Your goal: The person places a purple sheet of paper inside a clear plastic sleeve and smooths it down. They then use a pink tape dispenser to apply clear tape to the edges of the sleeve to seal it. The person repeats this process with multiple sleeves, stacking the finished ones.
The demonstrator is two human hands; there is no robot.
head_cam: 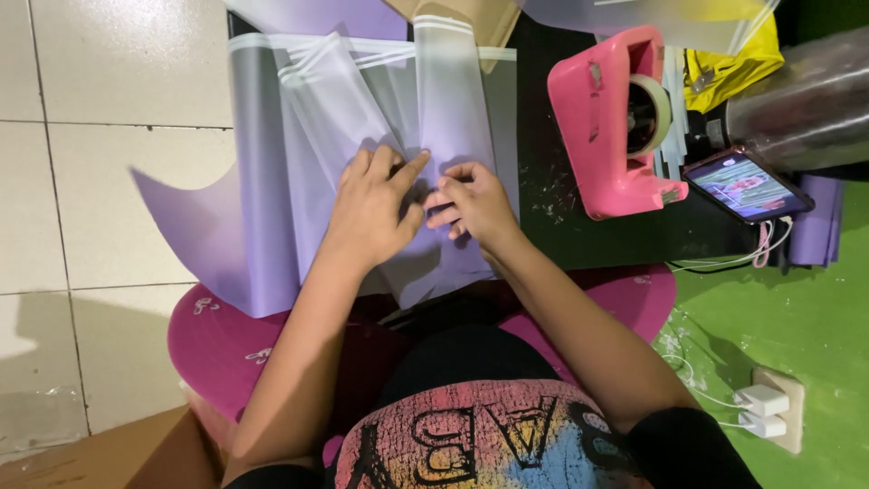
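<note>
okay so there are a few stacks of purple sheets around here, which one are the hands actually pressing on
The big fanned-out spread of lilac and frosted translucent sheets in the middle: both the left hand and right hand pinch its gathered point. The small purple stack at the far right lies untouched.

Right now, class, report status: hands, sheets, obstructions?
Left hand, right hand pinching folded lilac sheets. Pink tape dispenser right of them, apart.
</note>
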